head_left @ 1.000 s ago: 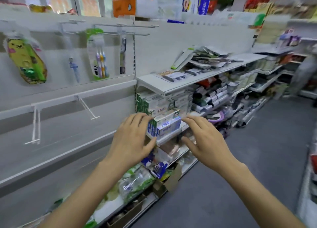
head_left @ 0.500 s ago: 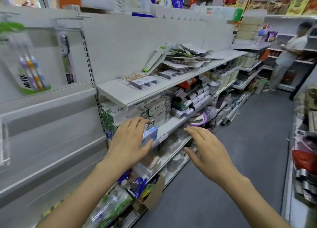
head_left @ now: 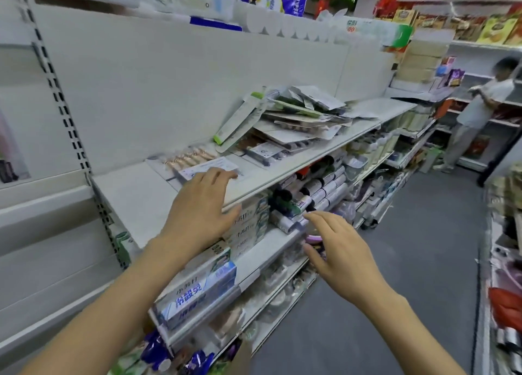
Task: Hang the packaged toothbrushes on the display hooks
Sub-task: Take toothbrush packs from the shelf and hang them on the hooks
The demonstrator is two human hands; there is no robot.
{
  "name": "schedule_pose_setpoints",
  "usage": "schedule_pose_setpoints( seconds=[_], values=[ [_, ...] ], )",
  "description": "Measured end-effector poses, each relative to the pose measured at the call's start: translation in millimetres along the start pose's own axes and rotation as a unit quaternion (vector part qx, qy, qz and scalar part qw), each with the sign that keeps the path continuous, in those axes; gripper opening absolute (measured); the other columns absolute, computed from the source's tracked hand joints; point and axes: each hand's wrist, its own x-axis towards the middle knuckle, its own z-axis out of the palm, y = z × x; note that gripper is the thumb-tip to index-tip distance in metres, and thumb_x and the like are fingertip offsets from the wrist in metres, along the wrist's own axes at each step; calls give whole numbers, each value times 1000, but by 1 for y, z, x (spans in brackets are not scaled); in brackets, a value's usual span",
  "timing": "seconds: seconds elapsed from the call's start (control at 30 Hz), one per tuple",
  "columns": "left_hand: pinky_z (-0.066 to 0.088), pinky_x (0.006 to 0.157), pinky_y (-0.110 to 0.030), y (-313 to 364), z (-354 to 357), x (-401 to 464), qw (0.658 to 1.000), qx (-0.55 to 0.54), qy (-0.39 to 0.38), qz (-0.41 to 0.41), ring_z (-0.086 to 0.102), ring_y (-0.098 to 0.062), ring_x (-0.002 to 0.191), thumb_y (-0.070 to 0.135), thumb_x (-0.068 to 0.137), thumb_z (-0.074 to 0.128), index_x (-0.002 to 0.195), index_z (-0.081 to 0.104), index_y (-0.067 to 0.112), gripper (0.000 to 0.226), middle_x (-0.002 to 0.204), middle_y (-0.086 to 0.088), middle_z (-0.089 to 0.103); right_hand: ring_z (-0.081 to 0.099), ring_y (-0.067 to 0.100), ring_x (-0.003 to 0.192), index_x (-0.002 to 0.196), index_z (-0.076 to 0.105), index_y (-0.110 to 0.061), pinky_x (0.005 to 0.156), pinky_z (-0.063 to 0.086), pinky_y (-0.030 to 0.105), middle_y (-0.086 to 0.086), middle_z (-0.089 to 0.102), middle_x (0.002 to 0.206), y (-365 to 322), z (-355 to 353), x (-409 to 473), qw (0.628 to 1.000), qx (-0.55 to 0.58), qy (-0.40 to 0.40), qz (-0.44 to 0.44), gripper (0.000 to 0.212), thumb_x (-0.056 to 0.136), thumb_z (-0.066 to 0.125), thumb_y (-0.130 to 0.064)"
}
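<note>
The left hand (head_left: 202,205) is released, fingers straight over the shelf (head_left: 135,202) front edge, fingertips at the nearest toothbrush pack (head_left: 207,167). The right hand (head_left: 336,250) is released, holding nothing, off the shelf edge over the open aisle floor (head_left: 409,261). The packaged toothbrushes (head_left: 293,120) lie piled beyond both hands.

Matt white metal shelf (head_left: 147,205), glossy plastic-and-card toothbrush packs (head_left: 296,120), glossy cardboard toothpaste boxes (head_left: 197,292)

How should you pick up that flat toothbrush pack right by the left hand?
Probably pinch the near edge of the flat toothbrush pack, coming from the aisle side. It lies flat on the top shelf, leaving only its edge to lift. The left hand is open beside it.
</note>
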Motion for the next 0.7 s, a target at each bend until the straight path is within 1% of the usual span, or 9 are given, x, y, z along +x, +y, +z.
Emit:
schedule_pose_setpoints(
  seconds=[0.1, 0.23, 0.3, 0.4, 0.47, 0.53, 0.6, 0.7],
  values=[
    [42, 96, -38, -4, 8, 36, 1000, 8, -4, -22, 46, -22, 127, 47, 92, 56, 144, 40, 25, 59, 144, 2, 45, 49, 18, 130, 143, 49, -18, 108, 37, 28, -4, 54, 141, 20, 10, 41, 1000, 12, 11, -18, 54, 93, 66, -32],
    [47, 90, -39, 0, 20, 84, 999, 5, -1, -52, 48, -23, 126, 47, 92, 55, 145, 38, 27, 59, 145, 4, 42, 44, 19, 135, 145, 46, -17, 112, 35, 31, -2, 50, 145, 49, 25, 104, 998, 24, 17, -51, 53, 97, 60, -35],
    [48, 88, -39, 7, 26, 107, 998, 12, -3, -65, 48, -22, 127, 50, 92, 54, 147, 35, 29, 61, 147, 6, 40, 42, 21, 137, 146, 46, -15, 114, 35, 35, 0, 48, 147, 63, 34, 138, 997, 35, 18, -64, 54, 97, 59, -32],
    [49, 85, -37, 11, 37, 146, 996, 40, -2, -84, 51, -21, 124, 51, 93, 53, 148, 34, 29, 62, 147, 7, 40, 44, 24, 135, 142, 49, -12, 111, 39, 37, 4, 49, 145, 86, 47, 189, 994, 52, 47, -86, 53, 93, 64, -25],
    [51, 85, -38, 10, 45, 176, 991, 59, 3, -118, 52, -21, 122, 50, 93, 54, 147, 36, 28, 62, 146, 6, 41, 46, 27, 133, 140, 50, -11, 107, 44, 40, 6, 49, 144, 104, 56, 226, 991, 63, 63, -100, 53, 90, 66, -22],
    [51, 82, -37, 8, 55, 204, 986, 80, 2, -147, 53, -22, 120, 48, 93, 53, 146, 38, 27, 60, 144, 5, 43, 48, 29, 129, 137, 51, -10, 101, 48, 42, 9, 51, 142, 120, 64, 260, 989, 66, 70, -116, 52, 89, 68, -20],
    [49, 78, -36, 6, 68, 227, 981, 103, -9, -165, 55, -23, 117, 45, 92, 53, 144, 42, 26, 56, 140, 3, 47, 51, 31, 126, 136, 53, -8, 98, 47, 41, 10, 54, 139, 133, 72, 287, 987, 67, 68, -132, 52, 88, 69, -18],
    [52, 76, -38, 1, 89, 250, 974, 124, -21, -189, 58, -25, 110, 39, 91, 53, 137, 50, 23, 49, 132, 1, 53, 56, 31, 121, 133, 56, -6, 97, 48, 40, 10, 61, 131, 144, 82, 316, 983, 69, 49, -163, 51, 85, 71, -16]
  ],
)
